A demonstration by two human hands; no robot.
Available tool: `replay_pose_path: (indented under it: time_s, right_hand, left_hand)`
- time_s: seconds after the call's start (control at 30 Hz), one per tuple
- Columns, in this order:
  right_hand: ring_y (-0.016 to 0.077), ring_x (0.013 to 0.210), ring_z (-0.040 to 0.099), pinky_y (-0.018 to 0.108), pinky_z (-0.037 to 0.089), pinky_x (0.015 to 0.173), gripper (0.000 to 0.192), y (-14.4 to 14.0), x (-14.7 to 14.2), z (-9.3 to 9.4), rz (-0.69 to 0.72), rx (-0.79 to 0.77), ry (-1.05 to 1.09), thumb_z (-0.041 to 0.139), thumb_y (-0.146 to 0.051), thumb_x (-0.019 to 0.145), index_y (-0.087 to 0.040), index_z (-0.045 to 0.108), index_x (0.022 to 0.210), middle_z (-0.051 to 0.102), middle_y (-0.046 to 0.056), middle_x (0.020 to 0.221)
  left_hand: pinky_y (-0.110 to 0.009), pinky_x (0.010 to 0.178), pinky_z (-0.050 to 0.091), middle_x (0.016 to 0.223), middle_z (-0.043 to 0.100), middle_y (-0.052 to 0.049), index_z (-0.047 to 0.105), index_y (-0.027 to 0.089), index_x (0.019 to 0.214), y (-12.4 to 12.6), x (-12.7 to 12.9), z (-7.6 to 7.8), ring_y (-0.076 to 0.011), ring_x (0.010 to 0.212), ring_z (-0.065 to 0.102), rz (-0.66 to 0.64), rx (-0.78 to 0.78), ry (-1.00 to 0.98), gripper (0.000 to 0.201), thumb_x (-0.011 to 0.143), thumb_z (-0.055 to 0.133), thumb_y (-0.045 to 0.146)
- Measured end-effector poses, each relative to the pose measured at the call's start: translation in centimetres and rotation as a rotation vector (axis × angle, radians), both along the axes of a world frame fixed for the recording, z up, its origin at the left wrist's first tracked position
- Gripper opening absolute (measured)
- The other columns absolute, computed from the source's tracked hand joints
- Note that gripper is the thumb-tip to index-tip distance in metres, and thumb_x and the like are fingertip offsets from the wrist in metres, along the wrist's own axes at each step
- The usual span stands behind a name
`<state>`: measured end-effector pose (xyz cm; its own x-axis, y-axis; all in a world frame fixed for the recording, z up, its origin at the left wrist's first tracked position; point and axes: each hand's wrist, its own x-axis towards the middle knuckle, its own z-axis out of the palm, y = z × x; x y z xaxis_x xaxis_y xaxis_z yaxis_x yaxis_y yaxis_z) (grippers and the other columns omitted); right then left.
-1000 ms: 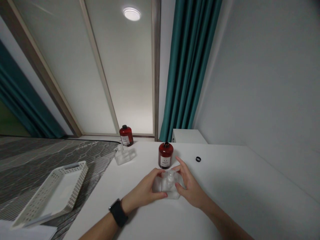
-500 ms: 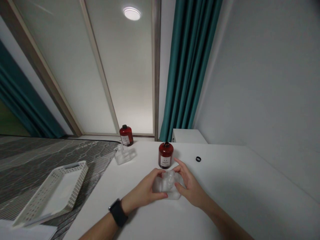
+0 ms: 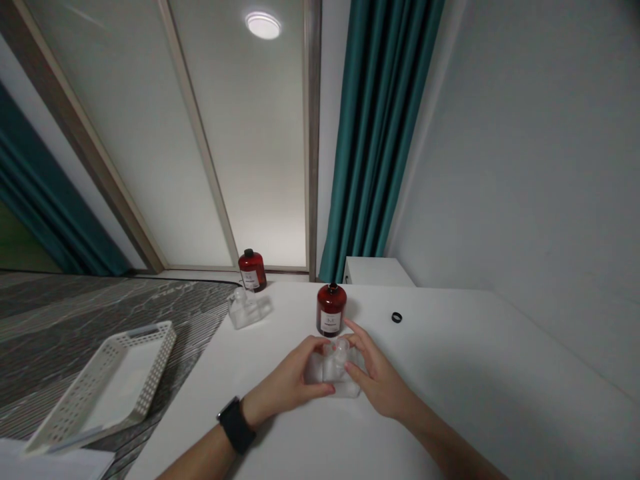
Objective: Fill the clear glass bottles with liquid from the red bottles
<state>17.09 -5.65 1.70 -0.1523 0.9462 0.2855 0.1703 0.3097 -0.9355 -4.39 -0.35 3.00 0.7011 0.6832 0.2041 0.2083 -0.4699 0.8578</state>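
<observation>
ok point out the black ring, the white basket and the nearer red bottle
black ring (image 3: 397, 317), head view, on the band itself
white basket (image 3: 159, 360), head view, on its perforated right wall
nearer red bottle (image 3: 331, 309), head view, on the red body above the label

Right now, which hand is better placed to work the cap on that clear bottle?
The right hand, probably: its fingertips sit at the clear bottle cap, while the left hand wraps the body, steadying it on the white table.
</observation>
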Motion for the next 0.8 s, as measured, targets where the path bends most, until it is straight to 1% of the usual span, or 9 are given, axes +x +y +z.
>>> replay_pose_path:
  time_s: [0.13,0.27,0.33,0.43,0.57,0.63,0.8]
  right_hand:
    - [0.0243,0.121,0.056,0.048,0.035,0.113,0.066,-0.2,-0.6,-0.2,-0.057,0.0,-0.002,0.055,-0.032,0.095,-0.027,0.027,0.155,0.06,0.009,0.121]
    - [0.0249,0.128,0.053,0.048,0.034,0.113,0.07,-0.1,-0.4,0.1,0.038,-0.033,0.043,0.055,-0.031,0.096,-0.029,0.02,0.156,0.059,0.01,0.131]
    - [0.0249,0.13,0.053,0.048,0.033,0.114,0.071,-0.1,-0.3,0.1,0.063,-0.039,0.059,0.055,-0.03,0.096,-0.03,0.019,0.157,0.058,0.011,0.135]
    - [0.0238,0.128,0.055,0.047,0.033,0.114,0.072,-0.1,-0.7,-0.3,0.033,-0.019,0.084,0.055,-0.029,0.096,-0.031,0.017,0.157,0.06,0.01,0.133]
    - [0.0235,0.127,0.055,0.048,0.032,0.114,0.072,-0.2,-1.7,-1.1,-0.058,-0.017,0.121,0.054,-0.027,0.095,-0.031,0.018,0.157,0.06,0.01,0.132]
    - [0.0237,0.126,0.056,0.049,0.032,0.115,0.073,-0.1,-2.0,-1.2,-0.08,-0.024,0.139,0.054,-0.027,0.095,-0.031,0.017,0.157,0.06,0.01,0.131]
    - [0.024,0.123,0.059,0.049,0.037,0.111,0.074,0.3,-1.1,-1.0,-0.004,-0.025,0.145,0.056,-0.028,0.095,-0.03,0.016,0.157,0.063,0.011,0.128]
  left_hand:
    - [-0.041,0.104,0.043,0.129,0.06,-0.01,0.048,0.021,0.134,0.1,-0.1,-0.1,-0.0284,0.118,0.056,0.0,0.008,0.0,0.064,0.078,0.08,0.024]
    - [-0.042,0.106,0.042,0.132,0.059,-0.01,0.049,0.022,0.135,0.4,-0.2,0.0,-0.029,0.12,0.056,-0.029,-0.005,-0.016,0.065,0.079,0.081,0.028]
    - [-0.043,0.106,0.042,0.132,0.059,-0.01,0.05,0.022,0.135,0.4,-0.2,-0.1,-0.0294,0.12,0.055,-0.041,-0.012,-0.034,0.065,0.079,0.081,0.03]
    - [-0.043,0.104,0.043,0.131,0.059,-0.01,0.05,0.022,0.134,0.2,-0.1,-0.3,-0.0296,0.119,0.056,-0.02,-0.004,-0.047,0.064,0.079,0.081,0.029]
    - [-0.044,0.105,0.043,0.132,0.058,-0.011,0.049,0.022,0.136,0.0,0.0,-0.5,-0.0295,0.119,0.055,-0.01,0.019,-0.076,0.062,0.082,0.078,0.029]
    - [-0.044,0.105,0.043,0.132,0.058,-0.011,0.049,0.022,0.136,0.1,-0.1,-0.4,-0.0295,0.12,0.055,-0.007,0.015,-0.074,0.061,0.083,0.077,0.03]
    - [-0.044,0.107,0.041,0.132,0.059,-0.011,0.049,0.023,0.137,0.6,-0.4,-0.1,-0.0299,0.121,0.055,-0.018,-0.008,-0.034,0.064,0.081,0.079,0.031]
